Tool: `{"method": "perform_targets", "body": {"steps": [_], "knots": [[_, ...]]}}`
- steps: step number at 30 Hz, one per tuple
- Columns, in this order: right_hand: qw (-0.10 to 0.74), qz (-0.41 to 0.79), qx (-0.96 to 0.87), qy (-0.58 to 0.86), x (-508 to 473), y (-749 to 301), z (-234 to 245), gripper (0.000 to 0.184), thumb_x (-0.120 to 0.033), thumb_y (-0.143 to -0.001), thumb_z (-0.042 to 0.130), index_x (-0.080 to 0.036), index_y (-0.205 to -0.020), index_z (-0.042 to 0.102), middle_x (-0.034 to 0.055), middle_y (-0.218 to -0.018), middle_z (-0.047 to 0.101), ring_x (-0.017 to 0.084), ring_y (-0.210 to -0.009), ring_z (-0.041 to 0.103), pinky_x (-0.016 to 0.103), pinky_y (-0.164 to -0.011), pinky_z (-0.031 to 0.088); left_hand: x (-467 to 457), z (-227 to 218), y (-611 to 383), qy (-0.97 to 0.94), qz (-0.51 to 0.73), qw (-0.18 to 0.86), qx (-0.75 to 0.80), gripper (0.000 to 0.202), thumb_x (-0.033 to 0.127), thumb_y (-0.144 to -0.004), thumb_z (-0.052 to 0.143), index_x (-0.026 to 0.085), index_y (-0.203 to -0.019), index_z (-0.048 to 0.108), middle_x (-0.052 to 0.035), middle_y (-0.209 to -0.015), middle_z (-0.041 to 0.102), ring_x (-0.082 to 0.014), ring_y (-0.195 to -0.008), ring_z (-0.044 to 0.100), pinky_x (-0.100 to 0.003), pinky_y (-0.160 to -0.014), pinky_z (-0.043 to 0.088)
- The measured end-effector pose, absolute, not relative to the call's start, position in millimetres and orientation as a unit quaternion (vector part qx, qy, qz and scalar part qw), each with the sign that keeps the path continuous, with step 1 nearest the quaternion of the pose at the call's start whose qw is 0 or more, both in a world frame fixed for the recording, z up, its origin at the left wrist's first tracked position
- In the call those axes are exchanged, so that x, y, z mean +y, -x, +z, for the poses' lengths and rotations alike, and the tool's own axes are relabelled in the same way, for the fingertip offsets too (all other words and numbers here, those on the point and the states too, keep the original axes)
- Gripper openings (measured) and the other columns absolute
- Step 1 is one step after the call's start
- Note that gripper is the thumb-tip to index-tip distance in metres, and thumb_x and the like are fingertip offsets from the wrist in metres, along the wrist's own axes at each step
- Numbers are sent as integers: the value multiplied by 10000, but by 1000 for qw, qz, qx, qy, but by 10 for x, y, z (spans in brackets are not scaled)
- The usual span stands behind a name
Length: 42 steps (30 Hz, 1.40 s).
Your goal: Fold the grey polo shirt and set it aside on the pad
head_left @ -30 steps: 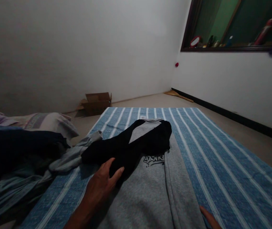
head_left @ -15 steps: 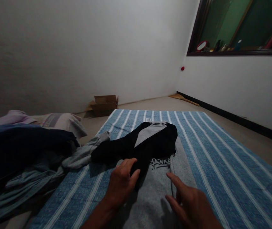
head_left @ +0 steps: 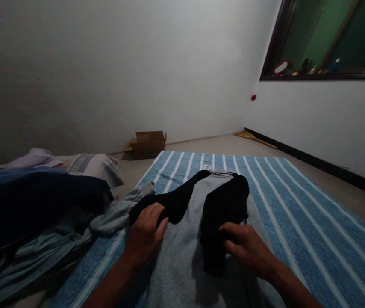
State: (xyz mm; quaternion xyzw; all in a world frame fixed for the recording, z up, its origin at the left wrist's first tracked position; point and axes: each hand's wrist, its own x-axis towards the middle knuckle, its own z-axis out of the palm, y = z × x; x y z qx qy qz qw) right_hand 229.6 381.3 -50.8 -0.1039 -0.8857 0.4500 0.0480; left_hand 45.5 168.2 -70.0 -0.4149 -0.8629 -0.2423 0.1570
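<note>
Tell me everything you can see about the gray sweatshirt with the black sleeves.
The sweatshirt lies flat on the blue striped sheet, collar away from the person. Its body looks like soft gray knit; both sleeves are black, and the collar has striped trim with a small white tag. The left hand grips one sleeve, stretched toward the left. The right hand grips the other sleeve, folded inward over the gray body.

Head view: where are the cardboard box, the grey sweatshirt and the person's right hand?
cardboard box (head_left: 148,150), head view, on its front wall.
grey sweatshirt (head_left: 179,256), head view, on the bare grey chest panel.
right hand (head_left: 246,247), head view, on the back of the hand.
</note>
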Motion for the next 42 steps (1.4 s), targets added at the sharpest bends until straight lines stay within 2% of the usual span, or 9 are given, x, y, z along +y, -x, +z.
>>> {"method": "perform_targets", "body": {"steps": [4, 8, 11, 15, 22, 29, 32, 35, 42], "knots": [[31, 568, -809, 149, 4040, -2397, -336, 211, -190, -701, 458, -174, -833, 623, -25, -664, 558, 100, -563, 505, 202, -507, 386, 1678, -677, -246, 406, -92, 189, -889, 524, 201, -734, 574, 152, -1253, 520, -189, -1391, 456, -349, -1292, 396, -497, -1008, 357], [-102, 572, -806, 114, 4239, -2490, -222, 213, -138, -636, 458, -180, -753, 631, -33, -619, 540, 88, -529, 473, 185, -474, 359, 1736, -555, -63, 373, -20, 201, -906, 603, 146, -702, 562, 127, -1298, 479, -221, -1431, 392, -369, -1330, 330, -561, -1031, 255], [-165, 499, -849, 52, 4331, -2489, -139, 183, -90, -604, 488, -180, -658, 637, -43, -572, 524, 75, -508, 436, 177, -452, 291, 1742, -393, 127, 364, -11, 128, -923, 520, 115, -698, 512, 149, -1216, 546, -175, -1278, 563, -342, -1197, 492, -541, -1019, 265], [-176, 442, -879, 39, 4338, -2272, -39, 175, -185, -706, 569, -190, -840, 683, -47, -595, 550, 82, -518, 460, 185, -451, 282, 1709, -136, 339, 310, -48, 34, -949, 332, 127, -760, 395, 115, -986, 638, -124, -891, 686, -269, -830, 636, -367, -765, 432], [-49, 345, -937, -1, 4301, -1374, -197, 215, -251, -806, 529, -149, -907, 688, 14, -740, 647, 115, -634, 567, 213, -561, 380, 1537, 62, 598, 284, -175, -156, -930, 344, 212, -727, 475, 46, -964, 662, -39, -772, 678, -173, -695, 618, -204, -600, 432], [57, 225, -969, 80, 4300, -440, -667, 244, -152, -776, 525, -178, -951, 693, 92, -1040, 663, 224, -976, 593, 293, -787, 404, 1379, 29, 616, 295, -264, -313, -863, 555, 538, -657, 650, 148, -1052, 664, -48, -921, 718, -241, -833, 665, -253, -656, 507], [69, 225, -967, 95, 4265, -245, -890, 222, -120, -741, 531, -186, -884, 688, 89, -1010, 665, 241, -994, 592, 300, -789, 412, 1411, 19, 602, 300, -261, -301, -867, 531, 583, -664, 641, 171, -996, 689, -54, -900, 721, -257, -818, 670, -278, -644, 515], [98, 245, -959, 105, 4248, -185, -1074, 317, -127, -760, 513, -214, -1038, 640, 65, -1074, 657, 221, -1023, 590, 285, -813, 421, 1447, 7, 587, 286, -292, -257, -876, 500, 574, -681, 634, 187, -992, 688, -51, -940, 720, -266, -855, 670, -306, -700, 527], [143, 284, -941, 116, 4284, -188, -1294, 446, -91, -787, 465, -234, -1200, 557, 39, -1054, 685, 180, -953, 635, 243, -790, 440, 1316, -90, 526, 232, -395, -233, -858, 743, 506, -670, 694, 217, -1322, 487, -93, -1217, 637, -295, -1089, 605, -354, -865, 513]]}}
